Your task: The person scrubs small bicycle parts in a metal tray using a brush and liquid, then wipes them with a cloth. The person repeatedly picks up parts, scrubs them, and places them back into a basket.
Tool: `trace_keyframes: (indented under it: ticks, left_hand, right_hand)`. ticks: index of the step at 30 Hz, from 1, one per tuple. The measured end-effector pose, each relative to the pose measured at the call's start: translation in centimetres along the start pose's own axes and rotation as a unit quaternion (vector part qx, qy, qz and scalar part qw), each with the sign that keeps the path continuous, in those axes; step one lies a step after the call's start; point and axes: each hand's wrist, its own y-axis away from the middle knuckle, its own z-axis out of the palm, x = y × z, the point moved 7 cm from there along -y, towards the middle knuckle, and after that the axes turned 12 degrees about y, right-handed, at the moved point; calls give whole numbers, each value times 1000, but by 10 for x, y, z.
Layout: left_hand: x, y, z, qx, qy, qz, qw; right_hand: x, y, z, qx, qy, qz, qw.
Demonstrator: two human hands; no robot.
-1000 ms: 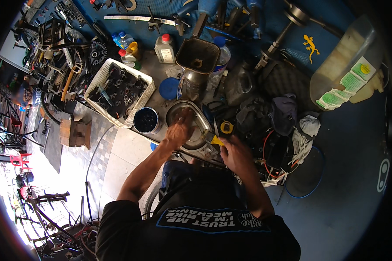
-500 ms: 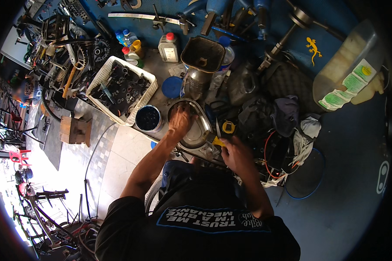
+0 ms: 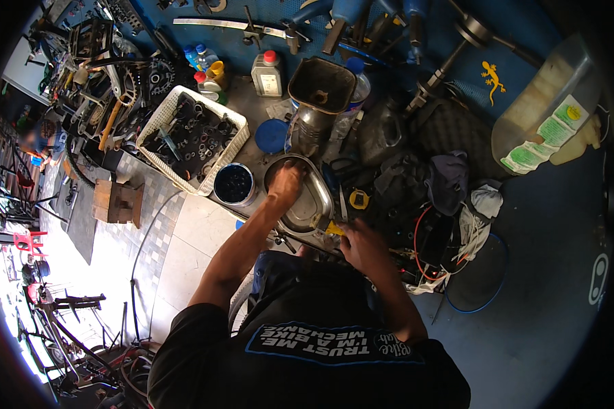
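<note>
My left hand (image 3: 284,184) reaches down into an oval metal tray (image 3: 326,193), its fingers bent together near the far-left inner wall; whatever they hold is hidden. At the tray's near-right rim, my right hand (image 3: 361,242) is closed on a yellow-handled tool (image 3: 335,228). The tool's head lies over the tray edge and is too small to make out. Just right of the tray is a yellow and black tape measure (image 3: 359,199). To the left stands an open tub of dark contents (image 3: 233,184), and a blue lid (image 3: 271,136) lies beyond it.
A cream basket of small parts (image 3: 235,141) stands at the left. Behind the tray are a dark funnel-like container (image 3: 320,85) and a red-capped bottle (image 3: 267,73). Dark cloths (image 3: 447,180) heap at the right, below a large translucent jug (image 3: 542,112).
My right hand has shifted slightly left and toward me, with the yellow-handled tool. My left hand stays inside the tray, its fingers a little more bunched.
</note>
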Motion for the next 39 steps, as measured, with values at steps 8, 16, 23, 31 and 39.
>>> trace_keyframes:
  ticks: [8, 16, 23, 31, 39]
  left_hand:
    - [-25, -10, 34, -98, -217, 49, 970]
    - [-16, -11, 27, -103, -201, 67, 972]
    - [-15, -8, 14, -108, -78, 28, 991]
    - [22, 9, -18, -60, -9, 141, 988]
    - [72, 32, -160, -35, 169, 218, 960]
  right_hand:
    - [-3, 2, 0, 44, -65, -3, 997]
    - [-7, -1, 1, 67, -55, -30, 996]
    - [-18, -10, 6, 12, -44, -7, 999]
    - [-23, -18, 16, 18, -44, 16, 999]
    - [-34, -25, 10, 22, -52, 63, 996]
